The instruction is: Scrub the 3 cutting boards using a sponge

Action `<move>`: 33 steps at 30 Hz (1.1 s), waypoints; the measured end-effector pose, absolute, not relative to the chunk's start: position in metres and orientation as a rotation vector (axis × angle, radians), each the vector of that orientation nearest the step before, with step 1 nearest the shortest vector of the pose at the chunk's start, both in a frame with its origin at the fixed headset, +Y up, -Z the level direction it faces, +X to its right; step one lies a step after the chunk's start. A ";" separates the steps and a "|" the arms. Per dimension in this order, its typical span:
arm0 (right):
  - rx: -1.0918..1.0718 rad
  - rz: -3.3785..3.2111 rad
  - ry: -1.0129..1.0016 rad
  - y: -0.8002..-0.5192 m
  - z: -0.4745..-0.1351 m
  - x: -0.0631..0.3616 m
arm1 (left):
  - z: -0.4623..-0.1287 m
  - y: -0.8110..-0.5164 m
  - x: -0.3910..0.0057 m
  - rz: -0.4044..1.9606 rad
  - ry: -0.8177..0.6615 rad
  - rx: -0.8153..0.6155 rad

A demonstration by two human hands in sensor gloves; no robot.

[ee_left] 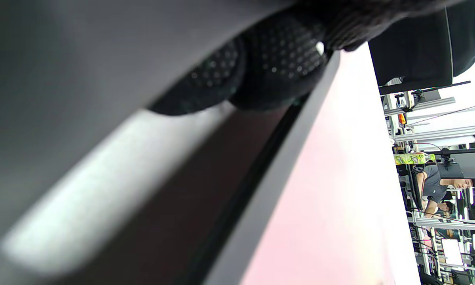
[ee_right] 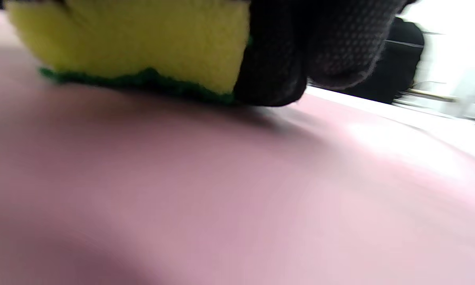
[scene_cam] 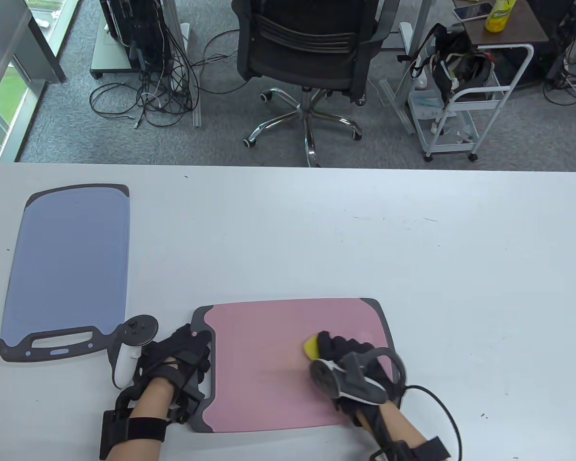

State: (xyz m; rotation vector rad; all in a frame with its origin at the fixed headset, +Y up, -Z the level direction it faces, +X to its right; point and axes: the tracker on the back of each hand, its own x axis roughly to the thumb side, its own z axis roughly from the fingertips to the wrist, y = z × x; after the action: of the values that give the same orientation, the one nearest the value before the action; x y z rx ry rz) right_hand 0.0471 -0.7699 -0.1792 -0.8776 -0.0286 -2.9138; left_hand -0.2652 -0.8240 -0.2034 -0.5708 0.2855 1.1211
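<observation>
A pink cutting board [scene_cam: 269,365] with a grey rim lies near the table's front edge. My right hand [scene_cam: 345,348] grips a yellow sponge [scene_cam: 311,346] with a green scrub face and presses it on the board's right half. In the right wrist view the sponge [ee_right: 142,39] lies flat on the pink board [ee_right: 221,198], with my fingers [ee_right: 301,51] curled round its side. My left hand [scene_cam: 192,345] rests on the board's grey handle end. Its fingertips [ee_left: 277,67] press down beside the pink board [ee_left: 332,198] surface. A blue cutting board [scene_cam: 67,264] lies at the far left.
The white table [scene_cam: 365,240] stretches wide behind and to the right of the pink board. Beyond its far edge stand an office chair [scene_cam: 307,53], a white cart [scene_cam: 465,105] and loose cables on the floor.
</observation>
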 end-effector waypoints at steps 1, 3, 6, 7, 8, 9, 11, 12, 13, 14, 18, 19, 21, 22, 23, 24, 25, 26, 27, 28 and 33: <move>-1.009 -2.899 -0.035 -0.767 -0.171 0.007 | -0.203 -0.824 -0.266 1.123 0.286 -0.571; -1.201 -2.837 -0.029 -0.764 -0.158 -0.037 | -0.204 -0.824 -0.266 1.130 0.284 -0.575; -1.367 -2.743 0.006 -0.762 -0.137 -0.081 | -0.204 -0.824 -0.266 1.140 0.278 -0.583; -1.366 -2.730 0.020 -0.761 -0.135 -0.083 | -0.203 -0.824 -0.266 1.141 0.276 -0.583; -1.335 -2.702 0.040 -0.761 -0.135 -0.081 | -0.203 -0.824 -0.266 1.144 0.274 -0.586; -1.321 -2.697 0.039 -0.762 -0.137 -0.074 | -0.204 -0.824 -0.266 1.149 0.273 -0.589; -1.199 -2.780 0.015 -0.765 -0.148 -0.043 | -0.203 -0.824 -0.266 1.153 0.272 -0.592; -1.143 -2.804 0.009 -0.766 -0.151 -0.029 | -0.203 -0.824 -0.266 1.152 0.272 -0.591; -1.043 -2.844 0.003 -0.768 -0.157 -0.002 | -0.204 -0.824 -0.266 1.151 0.273 -0.591; -0.943 -2.870 -0.007 -0.770 -0.162 0.027 | -0.204 -0.824 -0.266 1.151 0.273 -0.591; -0.460 -2.996 -0.061 -0.778 -0.169 0.143 | -0.204 -0.824 -0.266 1.150 0.274 -0.590; -0.387 -3.016 -0.077 -0.780 -0.169 0.159 | -0.204 -0.824 -0.266 1.144 0.277 -0.587; -0.233 -3.071 -0.086 -0.781 -0.168 0.196 | -0.204 -0.823 -0.265 1.132 0.281 -0.579; -0.176 -3.054 -0.086 -0.780 -0.169 0.205 | -0.204 -0.823 -0.265 1.128 0.283 -0.576; -0.175 -3.042 -0.106 -0.779 -0.171 0.206 | -0.204 -0.823 -0.265 1.126 0.284 -0.575; -0.221 -3.049 -0.113 -0.779 -0.172 0.199 | -0.203 -0.823 -0.265 1.125 0.284 -0.573; -0.254 -3.031 -0.091 -0.777 -0.173 0.185 | -0.204 -0.824 -0.266 1.124 0.283 -0.572; -0.291 -3.017 -0.088 -0.777 -0.173 0.179 | -0.204 -0.824 -0.266 1.125 0.283 -0.572; -0.486 -3.014 -0.104 -0.777 -0.174 0.151 | -0.203 -0.824 -0.265 1.125 0.283 -0.572; -0.558 -3.027 -0.090 -0.777 -0.173 0.130 | -0.203 -0.824 -0.265 1.125 0.283 -0.572; -1.085 -2.857 -0.012 -0.772 -0.152 -0.009 | -0.203 -0.824 -0.266 1.126 0.282 -0.572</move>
State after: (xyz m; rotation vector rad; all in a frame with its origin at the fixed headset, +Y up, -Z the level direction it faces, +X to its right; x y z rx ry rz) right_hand -0.0087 -0.7721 -0.1515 -1.0846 -0.0123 -2.8575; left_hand -0.2658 -0.8239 -0.2033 -0.5723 0.2823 1.1265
